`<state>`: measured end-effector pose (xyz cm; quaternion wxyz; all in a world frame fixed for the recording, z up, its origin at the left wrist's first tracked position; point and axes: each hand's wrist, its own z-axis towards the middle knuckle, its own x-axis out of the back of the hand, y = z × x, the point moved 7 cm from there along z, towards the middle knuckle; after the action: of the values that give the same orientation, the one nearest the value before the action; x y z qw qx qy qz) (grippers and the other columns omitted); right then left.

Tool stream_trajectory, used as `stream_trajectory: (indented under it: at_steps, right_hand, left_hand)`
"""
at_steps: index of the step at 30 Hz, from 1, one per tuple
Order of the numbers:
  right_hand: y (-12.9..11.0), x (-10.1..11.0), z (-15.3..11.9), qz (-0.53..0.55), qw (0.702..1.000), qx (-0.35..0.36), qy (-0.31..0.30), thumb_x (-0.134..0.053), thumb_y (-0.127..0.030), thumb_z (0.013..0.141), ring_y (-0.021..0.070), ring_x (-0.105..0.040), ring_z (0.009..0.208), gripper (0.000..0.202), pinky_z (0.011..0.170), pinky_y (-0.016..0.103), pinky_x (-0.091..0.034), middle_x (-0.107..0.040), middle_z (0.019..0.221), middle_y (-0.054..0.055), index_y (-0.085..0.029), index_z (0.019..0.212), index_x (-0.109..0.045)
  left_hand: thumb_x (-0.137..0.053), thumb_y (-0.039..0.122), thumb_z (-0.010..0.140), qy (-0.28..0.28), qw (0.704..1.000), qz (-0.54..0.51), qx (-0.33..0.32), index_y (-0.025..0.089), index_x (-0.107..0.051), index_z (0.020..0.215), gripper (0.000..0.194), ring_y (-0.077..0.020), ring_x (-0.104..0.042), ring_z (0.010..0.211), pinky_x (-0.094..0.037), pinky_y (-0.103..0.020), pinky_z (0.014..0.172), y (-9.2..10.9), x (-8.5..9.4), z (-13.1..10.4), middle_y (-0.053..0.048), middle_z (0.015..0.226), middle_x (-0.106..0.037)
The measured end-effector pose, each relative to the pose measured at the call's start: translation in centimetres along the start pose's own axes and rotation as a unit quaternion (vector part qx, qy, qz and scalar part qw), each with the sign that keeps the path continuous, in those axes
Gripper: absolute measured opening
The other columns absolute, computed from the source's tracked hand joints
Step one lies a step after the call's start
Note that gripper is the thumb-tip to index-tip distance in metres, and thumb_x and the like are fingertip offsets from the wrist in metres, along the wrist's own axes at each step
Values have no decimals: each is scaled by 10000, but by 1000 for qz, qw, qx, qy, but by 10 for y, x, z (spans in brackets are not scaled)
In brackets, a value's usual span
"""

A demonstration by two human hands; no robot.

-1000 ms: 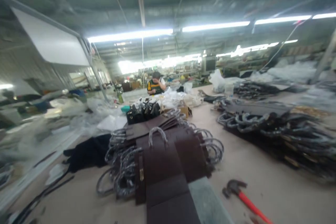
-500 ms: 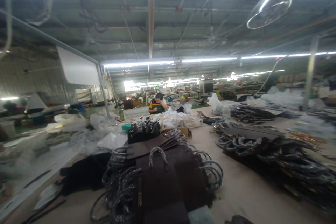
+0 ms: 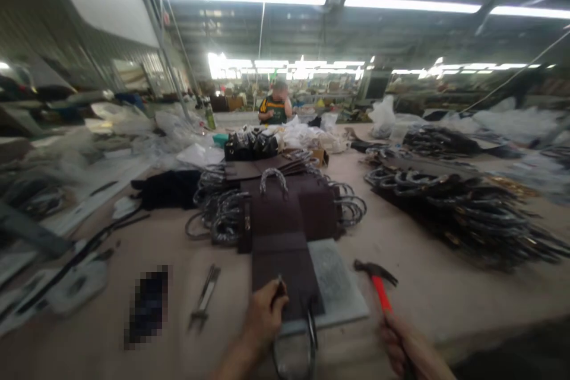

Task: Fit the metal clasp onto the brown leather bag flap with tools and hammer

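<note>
My right hand (image 3: 403,341) grips the handle of a claw hammer (image 3: 380,291), red near the dark head, which is just above or on the table right of a pale slab (image 3: 341,285). My left hand (image 3: 265,309) is closed in a pinch over a dark brown bag panel (image 3: 285,261). A small shiny tip shows at its fingertips; what it belongs to is too small and blurred to make out. The panel lies partly on the slab. Its near handle (image 3: 294,350), dark and glossy, hangs toward me, and its far handle (image 3: 274,178) is wrapped in clear plastic.
Stacked brown bag pieces (image 3: 463,214) with wrapped handles lie at the right. Left of the panel is a metal tool (image 3: 207,297). Black cloth (image 3: 169,188), clear plastic (image 3: 200,154) and black bags (image 3: 252,143) lie farther back. Another person (image 3: 275,108) sits beyond the table.
The view has tipped down, bringing the near table into sight. Both my hands, the whole hammer and the slab now show; before, no hand was visible.
</note>
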<state>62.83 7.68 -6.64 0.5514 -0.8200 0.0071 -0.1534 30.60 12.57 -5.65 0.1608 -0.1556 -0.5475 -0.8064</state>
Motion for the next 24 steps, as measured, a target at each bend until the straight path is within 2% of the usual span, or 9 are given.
stream_trajectory:
  at_steps: [2, 4, 7, 9, 11, 15, 17, 21, 24]
  right_hand:
    - [2, -9, -12, 74, 992, -104, -9, -493, -620, 853, 49, -287, 368, 399, 368, 184, -280, -330, 564, -93, -236, 774, -420]
    - [-27, -16, -20, 26, 997, -68, -26, -458, -674, 869, 60, -288, 378, 440, 363, 191, -267, -342, 567, -100, -238, 816, -432]
    - [-93, -27, -38, -147, 982, 107, -49, -412, -685, 913, 93, -386, 438, 476, 411, 221, -299, -414, 560, -66, -230, 785, -469]
    - [-130, -39, -56, -258, 934, 241, -53, -395, -626, 954, 110, -435, 471, 456, 458, 242, -308, -469, 548, -41, -228, 750, -485]
    - [-151, -55, -71, -348, 871, 342, -63, -372, -552, 991, 116, -436, 446, 429, 468, 262, -268, -502, 521, -31, -232, 730, -486]
    - [-161, -78, -84, -458, 773, 431, -84, -355, -433, 1037, 117, -404, 357, 372, 445, 296, -170, -525, 476, -43, -239, 750, -491]
    - [-169, -78, -89, -454, 760, 460, -68, -362, -407, 1045, 111, -406, 342, 350, 427, 290, -189, -520, 472, -51, -243, 758, -476]
    - [-184, -72, -100, -396, 766, 506, -20, -341, -370, 1057, 104, -452, 369, 322, 422, 259, -277, -534, 500, -43, -249, 781, -456]
    - [-182, -79, -100, -446, 734, 508, -63, -354, -387, 1055, 110, -424, 333, 335, 398, 289, -209, -531, 463, -48, -250, 768, -458]
  left_hand:
    - [-538, 231, 864, 8, 1000, 2, -12, 203, -634, 869, 101, -190, -685, 746, -550, -301, 704, -1, 2, -2, -32, 792, -705]
    - [-548, 210, 871, 9, 1000, 7, -19, 199, -624, 889, 79, -177, -685, 759, -542, -281, 719, -1, 2, -2, -28, 805, -706]
    - [-558, 183, 876, 12, 999, 19, -36, 195, -622, 907, 72, -172, -687, 777, -541, -272, 736, 2, 4, -3, -30, 822, -705]
    - [-563, 173, 877, 14, 998, 27, -47, 194, -621, 913, 72, -172, -688, 783, -543, -272, 741, 3, 4, -4, -31, 830, -705]
    - [-563, 170, 882, 14, 998, 31, -52, 194, -619, 917, 70, -171, -687, 775, -544, -271, 738, 3, 4, -4, -29, 827, -705]
    - [-564, 185, 895, 14, 998, 34, -46, 193, -614, 896, 51, -169, -684, 752, -544, -265, 713, 1, 3, -4, -26, 806, -697]
    - [-565, 187, 895, 12, 998, 38, -49, 192, -618, 907, 55, -173, -687, 767, -547, -267, 722, 1, 3, -4, -33, 821, -701]
    - [-561, 181, 902, 5, 998, 42, -55, 189, -627, 945, 79, -180, -691, 798, -547, -274, 745, 2, 3, -4, -47, 854, -711]
    - [-568, 179, 898, -2, 997, 56, -55, 190, -629, 935, 72, -181, -684, 748, -538, -268, 695, 1, 3, -4, -44, 824, -704]
